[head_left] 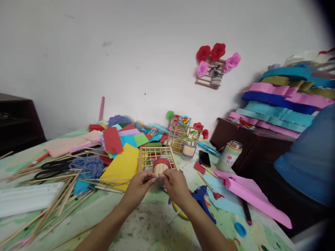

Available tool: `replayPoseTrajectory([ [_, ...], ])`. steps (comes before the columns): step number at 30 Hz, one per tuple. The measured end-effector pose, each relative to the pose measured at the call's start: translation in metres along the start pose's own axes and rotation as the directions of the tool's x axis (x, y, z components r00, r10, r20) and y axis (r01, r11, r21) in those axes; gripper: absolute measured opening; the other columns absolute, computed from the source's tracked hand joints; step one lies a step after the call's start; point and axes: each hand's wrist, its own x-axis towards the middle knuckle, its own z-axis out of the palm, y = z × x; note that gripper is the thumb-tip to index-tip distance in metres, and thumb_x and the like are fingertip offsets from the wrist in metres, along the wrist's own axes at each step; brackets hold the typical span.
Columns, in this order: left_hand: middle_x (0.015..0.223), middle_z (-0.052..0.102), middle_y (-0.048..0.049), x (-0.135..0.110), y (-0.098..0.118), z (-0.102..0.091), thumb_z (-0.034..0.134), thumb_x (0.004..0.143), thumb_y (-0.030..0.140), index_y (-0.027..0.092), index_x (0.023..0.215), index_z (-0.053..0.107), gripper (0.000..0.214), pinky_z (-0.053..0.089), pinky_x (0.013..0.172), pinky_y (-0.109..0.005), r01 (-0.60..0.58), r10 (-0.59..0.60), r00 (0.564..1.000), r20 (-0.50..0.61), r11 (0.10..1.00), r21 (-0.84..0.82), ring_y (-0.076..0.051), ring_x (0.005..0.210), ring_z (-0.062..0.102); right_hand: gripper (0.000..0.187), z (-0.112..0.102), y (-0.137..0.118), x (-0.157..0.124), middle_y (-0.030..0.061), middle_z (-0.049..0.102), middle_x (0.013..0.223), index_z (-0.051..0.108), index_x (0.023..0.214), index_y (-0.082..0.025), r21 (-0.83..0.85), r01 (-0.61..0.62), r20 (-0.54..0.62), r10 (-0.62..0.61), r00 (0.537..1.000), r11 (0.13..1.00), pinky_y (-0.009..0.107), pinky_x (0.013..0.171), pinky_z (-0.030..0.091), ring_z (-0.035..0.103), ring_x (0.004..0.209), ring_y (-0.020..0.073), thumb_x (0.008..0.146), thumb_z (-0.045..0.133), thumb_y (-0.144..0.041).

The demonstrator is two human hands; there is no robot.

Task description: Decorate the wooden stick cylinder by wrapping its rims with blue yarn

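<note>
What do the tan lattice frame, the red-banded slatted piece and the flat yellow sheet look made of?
Tan lattice frame: likely matte wood or bamboo; thin crossed sticks.
Red-banded slatted piece: probably similar matte sticks, side by side; red band could be yarn or paper.
Flat yellow sheet: probably matte paper; even colour, no shine.

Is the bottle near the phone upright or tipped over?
Upright: the bottle stands on the table, its metal top uppermost.
</note>
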Motion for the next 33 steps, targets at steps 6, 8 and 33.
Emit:
replayPoseTrajectory([
  [6, 0.076, 0.067, -0.0038, -0.008, 0.001, 0.004, 0.060, 0.072, 0.028, 0.020, 0.074, 0.066, 0.010, 0.043, 0.071, -0.029, -0.148, 0.160, 0.986, -0.047, 0.970, 0.195, -0.020, 0.075, 0.059, 0.048, 0.010, 0.005, 0.003, -0.0016, 0.035, 0.049, 0.037, 0.050, -0.016, 0.032, -0.136, -0.005, 0.136, 0.991, 0.990, 0.024, 0.051, 0.015, 0.029, 0.049, 0.0092, 0.089, 0.033, -0.042],
  [8, 0.079, 0.068, -0.0046, -0.010, 0.000, 0.005, 0.059, 0.073, 0.027, 0.021, 0.076, 0.066, 0.010, 0.042, 0.074, -0.029, -0.197, 0.214, 0.976, -0.046, 0.949, 0.246, -0.021, 0.078, 0.059, 0.048, 0.011, 0.007, 0.004, -0.0023, 0.032, 0.048, 0.033, 0.049, -0.016, 0.094, -0.171, 0.000, 0.172, 0.985, 0.981, 0.024, 0.050, 0.015, 0.027, 0.048, 0.0087, 0.089, 0.033, -0.044],
  [33, 0.069, 0.062, -0.0022, -0.006, -0.012, 0.012, 0.058, 0.073, 0.030, 0.018, 0.071, 0.063, 0.013, 0.041, 0.063, -0.026, -0.121, 0.115, 0.992, 0.058, 0.986, 0.111, -0.018, 0.067, 0.055, 0.042, 0.003, 0.014, 0.005, -0.0030, 0.032, 0.048, 0.038, 0.048, -0.016, 0.101, -0.081, 0.082, 0.073, 0.994, 0.992, 0.023, 0.050, 0.015, 0.026, 0.048, 0.0075, 0.083, 0.045, -0.037],
])
